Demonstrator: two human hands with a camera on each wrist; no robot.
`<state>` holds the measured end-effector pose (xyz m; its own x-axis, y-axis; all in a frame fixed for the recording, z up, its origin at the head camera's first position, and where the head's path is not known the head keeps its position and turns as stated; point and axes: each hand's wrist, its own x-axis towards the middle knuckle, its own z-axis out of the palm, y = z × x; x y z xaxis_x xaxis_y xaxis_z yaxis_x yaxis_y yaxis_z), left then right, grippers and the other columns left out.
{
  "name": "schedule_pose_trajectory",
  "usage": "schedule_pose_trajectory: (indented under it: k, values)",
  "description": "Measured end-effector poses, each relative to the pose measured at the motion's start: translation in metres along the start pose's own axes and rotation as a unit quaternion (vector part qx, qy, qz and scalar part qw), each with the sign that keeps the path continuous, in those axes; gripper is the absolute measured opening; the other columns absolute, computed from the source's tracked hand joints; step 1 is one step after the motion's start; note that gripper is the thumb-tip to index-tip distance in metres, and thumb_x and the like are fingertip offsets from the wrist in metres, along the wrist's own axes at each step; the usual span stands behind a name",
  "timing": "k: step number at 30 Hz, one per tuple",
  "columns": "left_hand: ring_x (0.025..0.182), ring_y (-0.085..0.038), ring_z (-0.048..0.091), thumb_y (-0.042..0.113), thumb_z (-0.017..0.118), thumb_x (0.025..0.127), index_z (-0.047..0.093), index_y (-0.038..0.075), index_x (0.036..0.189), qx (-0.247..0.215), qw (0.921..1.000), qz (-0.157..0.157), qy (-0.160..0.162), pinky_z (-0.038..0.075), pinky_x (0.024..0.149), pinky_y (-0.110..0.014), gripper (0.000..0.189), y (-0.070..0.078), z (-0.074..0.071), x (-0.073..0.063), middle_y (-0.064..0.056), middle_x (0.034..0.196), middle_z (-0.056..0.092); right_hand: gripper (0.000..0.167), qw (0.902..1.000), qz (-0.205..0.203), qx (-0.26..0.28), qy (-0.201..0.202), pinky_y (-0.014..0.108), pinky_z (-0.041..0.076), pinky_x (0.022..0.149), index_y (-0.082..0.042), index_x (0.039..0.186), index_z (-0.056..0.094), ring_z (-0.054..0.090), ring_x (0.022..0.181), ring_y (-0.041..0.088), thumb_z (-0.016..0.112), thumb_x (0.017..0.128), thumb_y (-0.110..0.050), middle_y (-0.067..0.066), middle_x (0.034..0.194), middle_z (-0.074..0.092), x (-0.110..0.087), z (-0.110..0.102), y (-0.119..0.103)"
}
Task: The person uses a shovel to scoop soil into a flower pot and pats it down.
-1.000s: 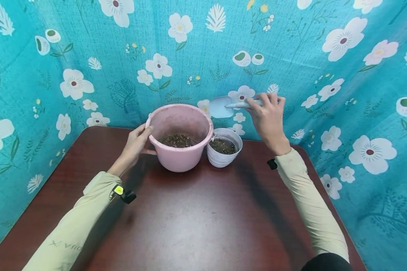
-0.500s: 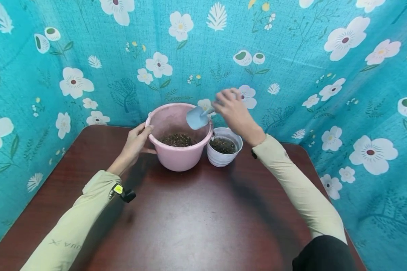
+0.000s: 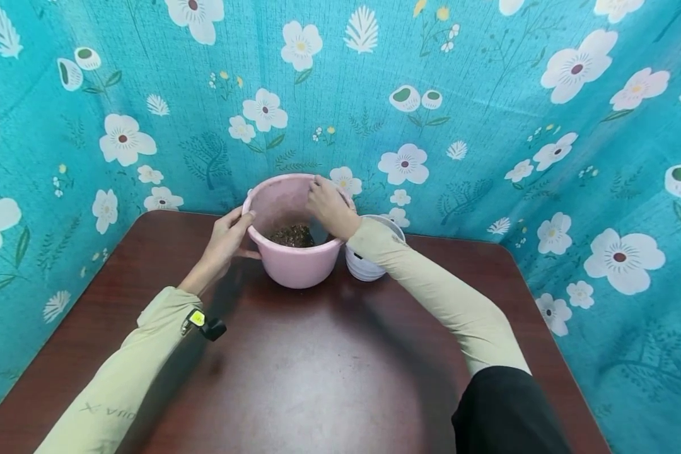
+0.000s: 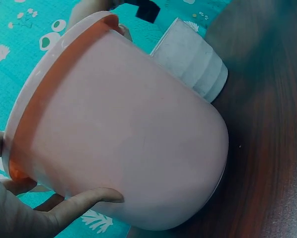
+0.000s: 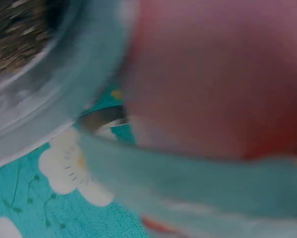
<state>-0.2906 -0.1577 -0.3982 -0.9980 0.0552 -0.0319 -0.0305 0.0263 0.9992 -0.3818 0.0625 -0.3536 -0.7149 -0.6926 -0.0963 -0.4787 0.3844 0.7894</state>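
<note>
A pink bucket (image 3: 297, 271) with dark soil (image 3: 291, 236) in its bottom stands near the back of the table. My left hand (image 3: 226, 243) grips its left rim; in the left wrist view the thumb (image 4: 91, 199) lies along the outer wall. My right hand (image 3: 330, 205) is over the bucket's right side, fingers curled round the handle of a light-blue trowel (image 3: 320, 232). The trowel's blade points down into the bucket at the soil, mostly hidden by the hand and rim. Beside the bucket stands a white pot (image 3: 366, 268), partly covered by my right forearm.
A dark reddish-brown table (image 3: 318, 366) carries both containers. Behind and at both sides hangs a teal floral cloth (image 3: 204, 94), close to the table's back edge. In the blurred right wrist view, soil (image 5: 14, 34) shows inside the pot.
My right hand has swung left and down with the trowel, from right of the white pot to inside the bucket. My left hand keeps its hold on the rim.
</note>
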Motion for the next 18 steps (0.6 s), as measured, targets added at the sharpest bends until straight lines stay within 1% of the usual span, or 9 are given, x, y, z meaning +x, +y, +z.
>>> schedule_pose_trajectory:
  k: [2, 3, 6, 8, 11, 13, 18]
  values:
    - [0.130, -0.044, 0.050, 0.033, 0.050, 0.108, 0.033, 0.011, 0.165, 0.001, 1.0000, 0.000, 0.002, 0.068, 0.074, -0.050, 0.063, -0.0002, 0.0001, 0.0000, -0.024, 0.162, 0.035, 0.027, 0.9999, 0.002, -0.011, -0.002, 0.033, 0.045, 0.098, -0.019, 0.113, 0.079, 0.062, 0.111, 0.018, 0.054, 0.106, -0.010, -0.002, 0.116, 0.076, 0.0038, -0.0002, -0.0017]
    - [0.128, -0.042, 0.052, 0.033, 0.050, 0.108, 0.033, 0.010, 0.165, 0.001, 1.0000, 0.000, 0.003, 0.068, 0.073, -0.050, 0.063, -0.0002, 0.0000, 0.0000, -0.024, 0.162, 0.035, 0.027, 0.9999, 0.007, 0.011, 0.002, 0.035, 0.045, 0.099, -0.018, 0.112, 0.080, 0.062, 0.112, 0.019, 0.054, 0.106, -0.010, -0.001, 0.115, 0.077, 0.0058, -0.0008, -0.0017]
    - [0.116, -0.031, 0.059, 0.031, 0.050, 0.108, 0.034, 0.010, 0.164, 0.003, 1.0000, 0.002, 0.009, 0.068, 0.072, -0.049, 0.062, 0.0017, -0.0020, 0.0000, -0.025, 0.160, 0.037, 0.028, 0.9984, 0.025, 0.046, 0.020, 0.036, 0.047, 0.100, -0.014, 0.108, 0.081, 0.064, 0.111, 0.022, 0.053, 0.107, -0.007, 0.003, 0.112, 0.078, 0.0094, -0.0009, 0.0013]
    - [0.107, -0.022, 0.061, 0.031, 0.050, 0.108, 0.034, 0.010, 0.164, 0.004, 0.9999, 0.005, 0.011, 0.068, 0.072, -0.049, 0.061, 0.0027, -0.0033, 0.0001, -0.025, 0.159, 0.037, 0.029, 0.9970, 0.034, 0.062, 0.031, 0.036, 0.047, 0.099, -0.013, 0.106, 0.081, 0.064, 0.110, 0.023, 0.053, 0.107, -0.005, 0.005, 0.110, 0.078, 0.0110, -0.0008, 0.0027]
    - [0.099, -0.013, 0.062, 0.031, 0.050, 0.108, 0.035, 0.010, 0.164, -0.004, 0.9999, 0.008, 0.008, 0.068, 0.070, -0.047, 0.061, 0.0029, -0.0037, 0.0010, -0.025, 0.158, 0.038, 0.028, 0.9956, 0.049, 0.068, 0.042, 0.036, 0.048, 0.098, -0.013, 0.104, 0.081, 0.065, 0.108, 0.023, 0.054, 0.106, -0.005, 0.005, 0.110, 0.078, 0.0113, -0.0001, 0.0027]
    - [0.098, -0.012, 0.062, 0.030, 0.050, 0.108, 0.035, 0.009, 0.164, -0.007, 0.9999, 0.009, 0.005, 0.069, 0.069, -0.047, 0.062, 0.0021, -0.0033, 0.0016, -0.025, 0.159, 0.038, 0.028, 0.9945, 0.059, 0.071, 0.048, 0.036, 0.048, 0.097, -0.013, 0.104, 0.081, 0.065, 0.106, 0.023, 0.055, 0.105, -0.005, 0.005, 0.109, 0.078, 0.0104, 0.0018, 0.0012]
    - [0.101, -0.015, 0.062, 0.030, 0.050, 0.108, 0.036, 0.009, 0.163, -0.005, 1.0000, 0.006, 0.003, 0.068, 0.069, -0.047, 0.061, -0.0006, -0.0008, 0.0024, -0.024, 0.159, 0.039, 0.029, 0.9924, 0.076, 0.079, 0.056, 0.035, 0.048, 0.095, -0.014, 0.102, 0.081, 0.065, 0.105, 0.021, 0.054, 0.106, -0.005, 0.004, 0.108, 0.078, 0.0085, 0.0071, -0.0049]
